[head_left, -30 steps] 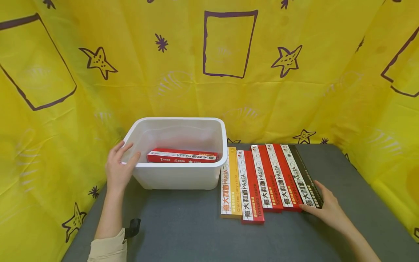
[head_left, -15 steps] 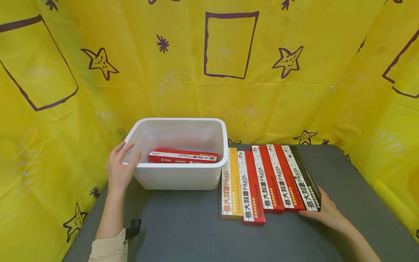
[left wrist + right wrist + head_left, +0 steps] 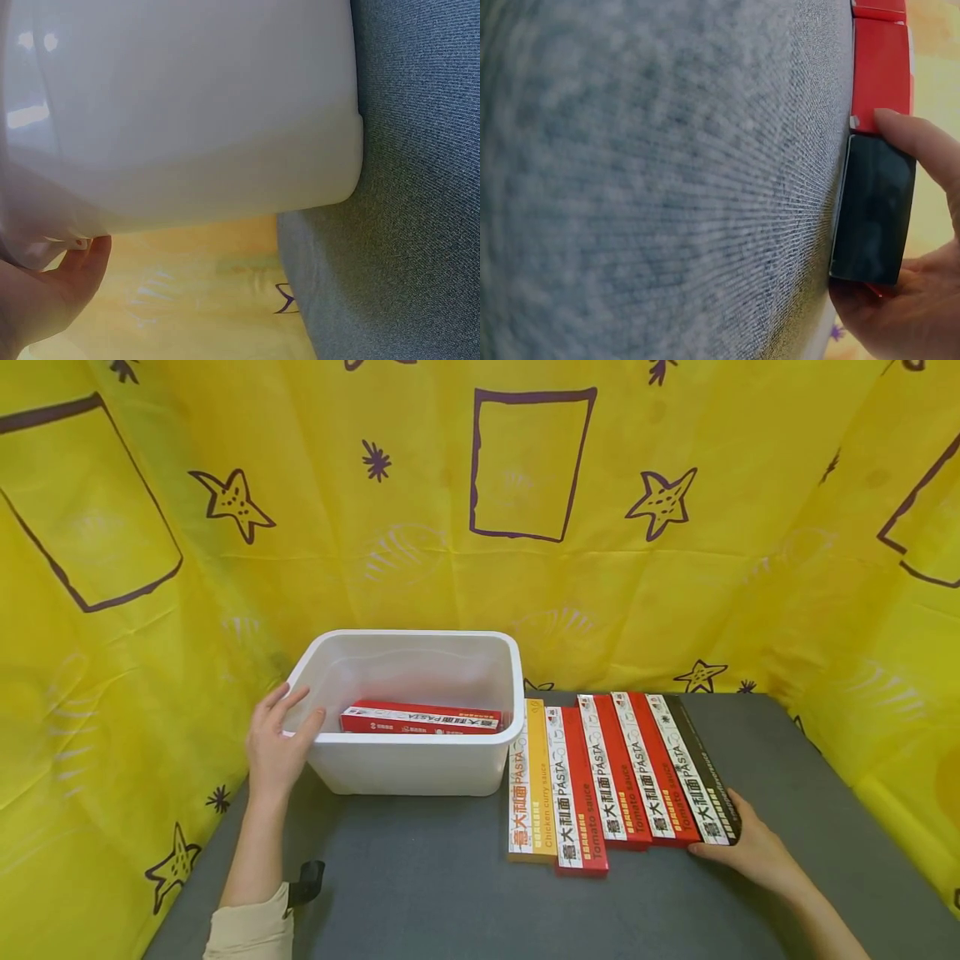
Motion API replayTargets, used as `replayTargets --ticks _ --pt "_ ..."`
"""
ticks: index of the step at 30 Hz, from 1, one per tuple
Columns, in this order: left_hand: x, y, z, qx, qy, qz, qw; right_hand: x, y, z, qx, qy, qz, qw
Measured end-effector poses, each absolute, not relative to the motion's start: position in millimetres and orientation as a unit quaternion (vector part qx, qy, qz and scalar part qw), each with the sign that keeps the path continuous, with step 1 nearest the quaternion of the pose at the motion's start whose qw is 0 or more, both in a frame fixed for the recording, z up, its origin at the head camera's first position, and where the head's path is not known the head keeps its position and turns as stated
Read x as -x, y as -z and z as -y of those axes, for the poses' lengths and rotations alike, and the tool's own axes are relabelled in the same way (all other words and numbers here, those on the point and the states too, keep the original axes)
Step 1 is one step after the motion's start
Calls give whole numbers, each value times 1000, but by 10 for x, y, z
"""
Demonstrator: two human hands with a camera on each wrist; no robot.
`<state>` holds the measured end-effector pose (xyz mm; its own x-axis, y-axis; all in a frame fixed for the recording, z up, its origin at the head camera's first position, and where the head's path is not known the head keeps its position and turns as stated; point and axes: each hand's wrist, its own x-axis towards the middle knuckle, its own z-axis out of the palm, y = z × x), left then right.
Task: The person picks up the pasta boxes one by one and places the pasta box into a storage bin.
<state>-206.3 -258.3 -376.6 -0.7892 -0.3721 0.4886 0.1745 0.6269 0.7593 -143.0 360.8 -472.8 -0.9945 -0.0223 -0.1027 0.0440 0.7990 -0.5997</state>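
Observation:
My left hand (image 3: 276,743) holds the left front corner of a white plastic bin (image 3: 408,768), its thumb over the rim; in the left wrist view, fingers (image 3: 96,259) bend round the rim's edge. At the far right of a row of boxes lies a black and white pasta box (image 3: 693,768). My right hand (image 3: 753,847) grips its near end, fingers along the right side. In the right wrist view, the thumb (image 3: 904,127) lies at the seam between the black box's end (image 3: 874,210) and the red box (image 3: 883,71) beside it.
Red tomato sauce pasta boxes (image 3: 585,810) lie side by side, with a yellow chicken curry box (image 3: 536,810) nearest the bin. Inside the bin rests at least one red pasta box (image 3: 420,714). A yellow patterned curtain (image 3: 420,527) stands behind the grey table (image 3: 435,877).
My right thumb has slid from over the near end of the black pasta box to just below it, and the fingers have closed in at its side. The left hand stays on the bin.

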Motion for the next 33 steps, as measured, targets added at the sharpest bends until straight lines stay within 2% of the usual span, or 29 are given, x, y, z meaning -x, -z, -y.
replayTargets --ticks 21,33 --pt "2081 3779 2588 -59 431 841 322 1378 4541 -3615 -54 329 -941 54" --pt "2075 3780 2589 -60 432 841 320 1386 4292 -3565 -125 455 -881 19"
